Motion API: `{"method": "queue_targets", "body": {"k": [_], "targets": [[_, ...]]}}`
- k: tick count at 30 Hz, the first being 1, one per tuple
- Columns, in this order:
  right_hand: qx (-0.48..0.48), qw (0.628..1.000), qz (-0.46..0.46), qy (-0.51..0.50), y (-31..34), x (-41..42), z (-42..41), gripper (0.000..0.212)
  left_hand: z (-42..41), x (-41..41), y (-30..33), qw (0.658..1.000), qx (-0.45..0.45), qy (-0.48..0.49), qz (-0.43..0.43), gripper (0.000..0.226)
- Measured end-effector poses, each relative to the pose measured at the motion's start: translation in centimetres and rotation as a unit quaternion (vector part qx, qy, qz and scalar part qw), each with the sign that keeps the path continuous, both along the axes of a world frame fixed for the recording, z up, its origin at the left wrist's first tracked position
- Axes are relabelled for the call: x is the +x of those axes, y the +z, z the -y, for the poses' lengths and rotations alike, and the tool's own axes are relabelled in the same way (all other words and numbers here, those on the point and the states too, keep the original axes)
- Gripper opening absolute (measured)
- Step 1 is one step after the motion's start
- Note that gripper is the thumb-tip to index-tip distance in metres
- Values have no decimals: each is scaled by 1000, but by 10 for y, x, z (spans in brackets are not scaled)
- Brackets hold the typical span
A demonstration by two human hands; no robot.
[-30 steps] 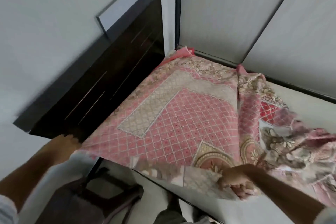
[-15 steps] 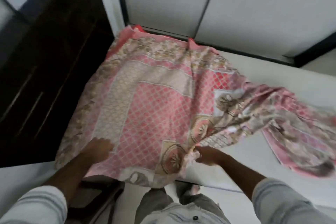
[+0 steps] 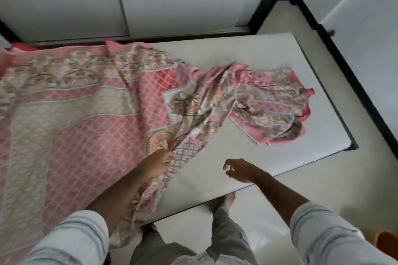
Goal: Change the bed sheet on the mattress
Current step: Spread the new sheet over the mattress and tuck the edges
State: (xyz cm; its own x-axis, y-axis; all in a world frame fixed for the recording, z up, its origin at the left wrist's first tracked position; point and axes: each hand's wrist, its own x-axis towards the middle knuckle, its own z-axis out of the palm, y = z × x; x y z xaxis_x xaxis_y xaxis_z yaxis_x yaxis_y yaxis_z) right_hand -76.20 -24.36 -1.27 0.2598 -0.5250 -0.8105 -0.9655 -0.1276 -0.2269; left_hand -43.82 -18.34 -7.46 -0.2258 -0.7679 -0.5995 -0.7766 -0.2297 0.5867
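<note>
The pink patterned sheet [image 3: 90,118] covers the mattress [image 3: 269,60] on one side and lies bunched toward the bare end. The left hand [image 3: 158,162] seems to pinch a fold; the right hand [image 3: 239,170] hovers, fingers loosely curled, holding nothing. Best grab the bunched edge and pull it flat toward the uncovered corner.

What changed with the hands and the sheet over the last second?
The left hand left the bed's corner and now pinches the pink patterned bed sheet at its bunched fold. The right hand let go of the sheet and hovers open over the bare white mattress. The sheet's far end stays crumpled, with half the mattress uncovered.
</note>
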Motion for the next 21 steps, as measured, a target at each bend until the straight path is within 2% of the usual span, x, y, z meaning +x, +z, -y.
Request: {"method": "queue_targets", "body": {"k": [2, 5, 9, 10, 12, 14, 15, 17, 19, 21], "targets": [[-3, 1000, -6, -3, -11, -37, 19, 23, 22, -37, -10, 1000, 6, 9, -4, 23], [-14, 1000, 1, -9, -36, -95, 66, 26, 61, -98, -30, 999, 27, 15, 9, 33], [-26, 998, 34, -56, -99, -171, 155, 27, 114, -181, -77, 997, 43, 25, 52, 37], [-29, 997, 40, -66, -122, -188, 173, 34, 124, -199, -93, 997, 43, 22, 68, 39], [-38, 998, 15, -41, -165, -213, 198, 66, 147, -229, -124, 991, -2, 0, 134, 50], [-118, 992, -44, 20, -203, -232, 200, 99, 171, -253, -152, 971, -58, -14, 232, 65], [-167, 983, -64, 48, -215, -237, 198, 105, 183, -263, -159, 959, -74, -9, 274, 72], [-237, 966, -63, 81, -228, -242, 196, 93, 209, -278, -167, 940, -91, 23, 329, 79], [-309, 945, -16, 102, -241, -252, 208, 58, 232, -286, -172, 925, -99, 64, 360, 79], [-328, 933, 61, 131, -238, -266, 229, 31, 244, -287, -176, 920, -83, 87, 374, 80]]}}
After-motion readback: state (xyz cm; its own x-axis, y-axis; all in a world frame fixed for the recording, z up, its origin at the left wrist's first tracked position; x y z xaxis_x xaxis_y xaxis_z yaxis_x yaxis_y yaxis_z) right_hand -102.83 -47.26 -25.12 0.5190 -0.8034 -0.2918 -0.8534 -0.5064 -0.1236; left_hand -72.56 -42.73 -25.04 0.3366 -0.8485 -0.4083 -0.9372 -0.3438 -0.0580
